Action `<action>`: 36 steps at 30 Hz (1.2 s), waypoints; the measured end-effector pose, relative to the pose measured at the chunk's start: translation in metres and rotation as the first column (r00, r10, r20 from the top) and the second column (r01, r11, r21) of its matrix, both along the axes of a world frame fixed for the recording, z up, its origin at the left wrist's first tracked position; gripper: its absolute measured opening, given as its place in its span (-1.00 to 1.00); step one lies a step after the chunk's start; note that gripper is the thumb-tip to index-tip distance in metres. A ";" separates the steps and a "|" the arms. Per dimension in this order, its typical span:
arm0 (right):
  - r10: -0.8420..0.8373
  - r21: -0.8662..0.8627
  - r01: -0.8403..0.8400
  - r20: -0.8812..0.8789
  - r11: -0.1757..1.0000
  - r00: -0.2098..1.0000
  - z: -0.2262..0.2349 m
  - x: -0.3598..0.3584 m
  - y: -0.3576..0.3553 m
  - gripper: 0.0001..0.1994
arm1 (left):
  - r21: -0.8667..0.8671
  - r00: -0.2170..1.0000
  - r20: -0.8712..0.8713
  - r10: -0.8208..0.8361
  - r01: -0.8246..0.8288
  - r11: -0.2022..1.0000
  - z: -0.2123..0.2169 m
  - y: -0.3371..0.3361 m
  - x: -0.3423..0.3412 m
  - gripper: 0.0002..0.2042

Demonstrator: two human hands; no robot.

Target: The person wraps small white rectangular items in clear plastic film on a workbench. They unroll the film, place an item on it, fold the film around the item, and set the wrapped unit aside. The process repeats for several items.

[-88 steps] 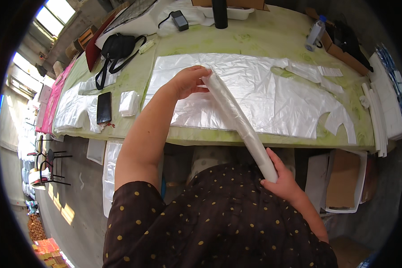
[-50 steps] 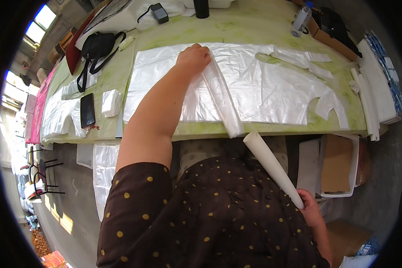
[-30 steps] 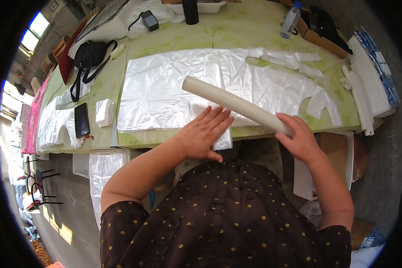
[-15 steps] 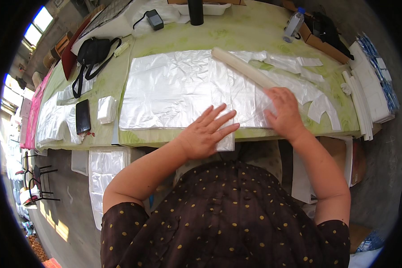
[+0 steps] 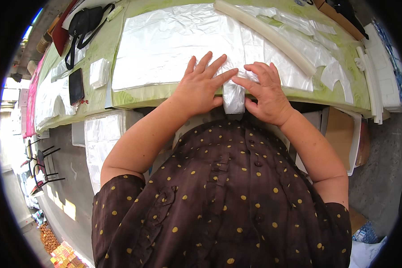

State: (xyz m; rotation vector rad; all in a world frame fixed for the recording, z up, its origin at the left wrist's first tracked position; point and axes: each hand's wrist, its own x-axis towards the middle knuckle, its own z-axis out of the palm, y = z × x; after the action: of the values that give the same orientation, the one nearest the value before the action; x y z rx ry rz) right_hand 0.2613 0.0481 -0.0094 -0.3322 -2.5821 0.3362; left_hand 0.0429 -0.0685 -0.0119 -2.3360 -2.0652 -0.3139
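Note:
A wide stack of shiny, clear plastic sheets [image 5: 165,49] lies flat on the table, with a narrow folded plastic strip [image 5: 233,99] hanging over the near edge. My left hand [image 5: 202,82] rests on the sheets just left of that strip, fingers spread. On the strip's other side, my right hand [image 5: 265,91] has its fingers apart and bent, the fingertips at the strip's edge; nothing shows gripped in it. A long, pale roll or tube [image 5: 268,35] lies slantwise across the plastic, beyond my right hand and apart from it.
At left on the green patterned tablecloth [image 5: 143,94] are a black phone [image 5: 76,87], a small white packet stack [image 5: 99,73] and a black bag [image 5: 85,22]. Cut plastic pieces [image 5: 337,78] and white tubes [image 5: 368,85] lie at right. Boxes stand under the table.
My right hand has let go of the pale roll and moved left and nearer to the hanging strip. The roll now lies farther right on the sheets. The view has tilted down.

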 end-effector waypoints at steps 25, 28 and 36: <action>0.172 -0.173 -0.186 -0.094 0.967 0.981 0.016 -0.016 0.027 -0.65 | -0.007 0.961 0.271 0.060 -0.060 0.998 0.003 0.005 0.002 -0.49; 0.207 -0.095 -0.213 -0.077 0.972 0.975 0.015 -0.017 0.029 -0.64 | -0.018 0.969 0.230 0.085 -0.083 0.996 0.007 0.008 0.004 -0.49; 0.229 -0.074 -0.240 -0.135 0.968 0.964 0.002 -0.012 0.014 -0.65 | 0.089 0.974 0.223 0.046 -0.067 0.994 -0.004 0.006 0.004 -0.50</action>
State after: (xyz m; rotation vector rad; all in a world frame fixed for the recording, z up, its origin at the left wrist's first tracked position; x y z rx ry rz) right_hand 0.2494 0.0619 -0.0074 -0.0326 -2.4901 0.5416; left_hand 0.0470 -0.0623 -0.0162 -2.2738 -2.1493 -0.6841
